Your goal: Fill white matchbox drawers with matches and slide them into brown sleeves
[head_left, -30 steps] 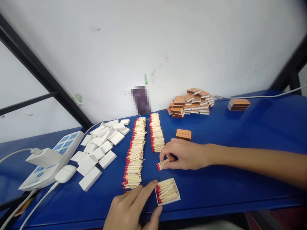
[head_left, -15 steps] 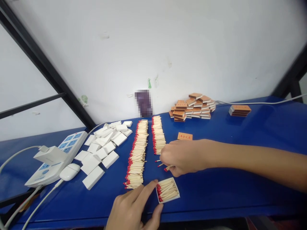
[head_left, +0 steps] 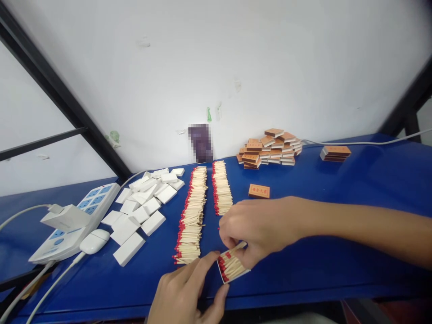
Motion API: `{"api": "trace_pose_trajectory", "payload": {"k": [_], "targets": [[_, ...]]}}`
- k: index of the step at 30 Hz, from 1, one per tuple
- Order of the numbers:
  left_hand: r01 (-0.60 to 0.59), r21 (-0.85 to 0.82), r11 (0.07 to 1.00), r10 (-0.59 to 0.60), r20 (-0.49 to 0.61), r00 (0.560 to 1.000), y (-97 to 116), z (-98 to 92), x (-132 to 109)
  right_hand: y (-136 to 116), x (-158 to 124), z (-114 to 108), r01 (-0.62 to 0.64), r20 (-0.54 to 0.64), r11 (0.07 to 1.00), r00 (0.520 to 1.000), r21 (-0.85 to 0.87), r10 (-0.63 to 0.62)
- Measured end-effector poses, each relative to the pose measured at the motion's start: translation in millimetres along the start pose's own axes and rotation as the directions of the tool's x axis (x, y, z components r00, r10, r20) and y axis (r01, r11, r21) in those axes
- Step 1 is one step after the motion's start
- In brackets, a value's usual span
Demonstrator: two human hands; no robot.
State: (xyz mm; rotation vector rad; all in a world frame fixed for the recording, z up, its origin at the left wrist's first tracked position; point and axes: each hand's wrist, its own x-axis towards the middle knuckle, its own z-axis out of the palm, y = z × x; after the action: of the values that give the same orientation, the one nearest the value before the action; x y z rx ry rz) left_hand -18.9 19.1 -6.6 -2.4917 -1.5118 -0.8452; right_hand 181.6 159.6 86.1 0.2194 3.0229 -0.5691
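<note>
A small white matchbox tray (head_left: pixel 232 272) lies near the front of the blue table, with red-headed matches (head_left: pixel 232 265) inside. My left hand (head_left: pixel 187 288) grips its left end between thumb and index finger. Over the tray's far right part, my right hand (head_left: pixel 261 231) pinches a few matches (head_left: pixel 239 246) with their red heads to the left; its fingers hide part of the tray. Two long rows of matches, a left row (head_left: pixel 192 211) and a shorter right row (head_left: pixel 221 186), lie beyond my hands. An orange matchbox (head_left: pixel 259 191) sits just past my right wrist.
White box pieces (head_left: pixel 145 198) are heaped on the left, beside a power strip (head_left: pixel 97 202) with a plugged-in charger (head_left: pixel 65 218) and a white mouse-shaped object (head_left: pixel 95 241). Orange matchboxes (head_left: pixel 270 150) are piled against the wall; a small stack (head_left: pixel 335 153) stands farther right.
My right hand has moved from the table beside the right match row down to the tray, bringing the pinched matches over it. My left hand keeps its hold on the tray.
</note>
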Motion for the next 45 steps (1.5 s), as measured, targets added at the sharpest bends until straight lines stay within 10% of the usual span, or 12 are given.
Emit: {"api": "trace_pose_trajectory", "payload": {"k": [10,45], "targets": [[0.022,0.008,1.000,-0.021,-0.009,1.000,3,-4.0,2,-27,1,15,-0.021,0.052,0.990,0.998,-0.136,0.028],[-0.079,0.063,0.995,0.086,-0.114,0.990,-2,-0.8,3,-7,3,8,-0.010,0.080,0.954,0.997,0.301,-0.015]]}}
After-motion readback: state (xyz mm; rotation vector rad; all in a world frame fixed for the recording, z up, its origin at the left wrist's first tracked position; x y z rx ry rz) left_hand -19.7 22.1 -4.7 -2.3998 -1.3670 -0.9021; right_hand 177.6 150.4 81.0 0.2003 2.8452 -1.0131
